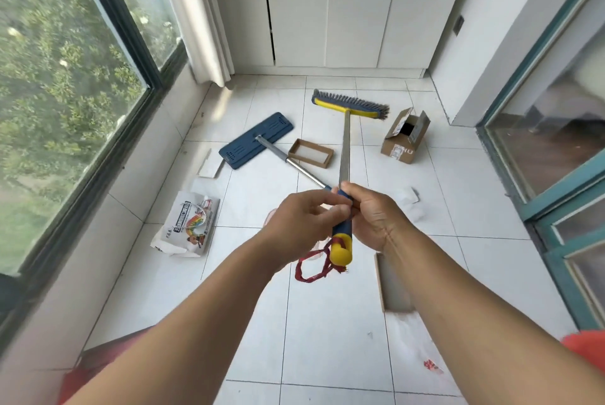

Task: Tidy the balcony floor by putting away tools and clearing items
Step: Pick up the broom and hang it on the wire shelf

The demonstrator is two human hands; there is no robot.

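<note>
White-tiled balcony floor (327, 323): both hands curl round the brush (344, 143) grip, right hand (376, 218) wrapped, left hand (302, 221) pinching, head out over the tiles. I'd say a swing w/ that long shaft could hit the mop (257, 140) or tray (311, 153), caused by tight room. Tray looks empty; box (404, 139) stands open, contents too dark to tell.

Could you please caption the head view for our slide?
Both hands, left hand and right hand, grip the yellow-and-blue-handled scrubbing brush above the white tiled balcony floor.
</note>
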